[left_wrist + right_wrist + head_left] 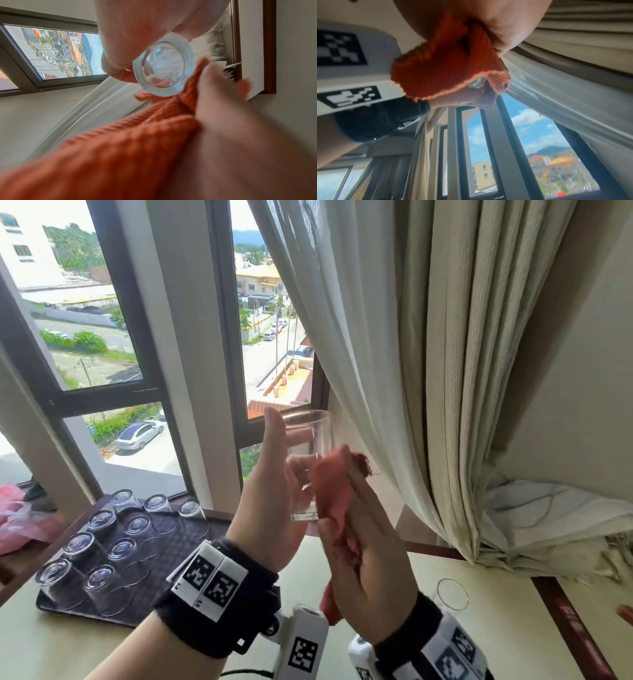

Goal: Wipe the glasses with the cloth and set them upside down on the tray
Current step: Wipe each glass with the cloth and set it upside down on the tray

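Note:
I hold a clear glass (308, 440) upright in the air in front of the window, my left hand (274, 491) wrapped round its lower part with the thumb pointing up. In the left wrist view its thick base (164, 70) faces the camera, with my fingers (120, 65) curled beside it. My right hand (370, 570) grips a red-orange cloth (332, 491) and presses it against the glass's right side. The cloth (137, 135) hangs bunched below that hand (505, 20). A dark tray (191, 539) at the left carries several glasses (102, 583) upside down.
One more clear glass (452, 594) stands upright on the pale table (496, 645) just right of my right wrist. A cream curtain (411, 371) hangs close behind the raised glass. A pink bag (20, 522) lies at the far left by the window frame.

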Available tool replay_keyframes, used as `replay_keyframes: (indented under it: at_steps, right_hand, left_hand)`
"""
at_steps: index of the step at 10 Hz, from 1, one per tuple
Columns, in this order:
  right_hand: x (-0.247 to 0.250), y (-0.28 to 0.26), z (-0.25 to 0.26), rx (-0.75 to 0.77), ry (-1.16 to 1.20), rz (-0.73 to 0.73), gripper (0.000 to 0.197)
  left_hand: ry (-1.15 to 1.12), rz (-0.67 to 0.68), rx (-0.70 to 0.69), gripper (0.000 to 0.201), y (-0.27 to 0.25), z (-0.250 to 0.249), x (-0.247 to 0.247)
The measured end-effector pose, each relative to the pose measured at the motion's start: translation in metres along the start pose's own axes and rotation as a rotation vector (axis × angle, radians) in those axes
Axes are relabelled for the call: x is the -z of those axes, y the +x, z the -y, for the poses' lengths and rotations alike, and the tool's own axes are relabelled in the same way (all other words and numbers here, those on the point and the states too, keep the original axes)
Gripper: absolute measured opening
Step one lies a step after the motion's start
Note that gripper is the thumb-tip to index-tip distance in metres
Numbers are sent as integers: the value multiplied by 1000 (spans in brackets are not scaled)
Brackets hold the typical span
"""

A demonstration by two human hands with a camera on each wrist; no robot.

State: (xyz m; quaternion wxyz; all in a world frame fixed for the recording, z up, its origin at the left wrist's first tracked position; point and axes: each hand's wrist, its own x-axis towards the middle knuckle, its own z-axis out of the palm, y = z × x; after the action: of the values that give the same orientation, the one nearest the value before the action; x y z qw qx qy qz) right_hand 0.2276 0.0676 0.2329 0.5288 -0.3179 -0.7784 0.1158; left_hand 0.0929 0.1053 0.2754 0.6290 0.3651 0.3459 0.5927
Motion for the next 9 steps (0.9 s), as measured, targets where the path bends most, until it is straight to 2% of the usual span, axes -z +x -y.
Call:
replay_keyframes:
  at_steps: [1, 2, 3, 4, 5, 6, 7, 8, 9]
  right_hand:
    - [0, 9, 0, -201, 128, -82, 24]
    - [14, 36, 3, -182, 56, -155, 26]
    - [19, 45, 11, -11, -29, -77, 50]
    - [10, 22, 12, 92, -90, -1, 53]
    - [5, -4, 3, 34, 10, -22, 49]
    - [10, 2, 6, -167, 139, -87, 28]
    - [21, 28, 6, -202, 107, -192, 21]
    - [26, 46, 14, -90, 26, -128, 45]
    - [22, 39, 20, -32, 7, -53, 57]
  left_hand:
    - [-53, -22, -1, 87, -2, 10, -2]
    - [-81, 19, -25, 89, -9, 13, -13]
    - [-67, 78, -57, 71, -4, 19, -15]
    - [-30, 118, -25, 74, -1, 7, -11]
    - [-38, 28, -3, 89, -1, -2, -5]
    - [-20, 16, -18, 85, -5, 3, -9]
    - [9, 49, 0, 89, -9, 9, -20]
    - [-26, 76, 20, 79, -10, 12, -22]
    - [-67, 83, 22, 81, -13, 6, -19]
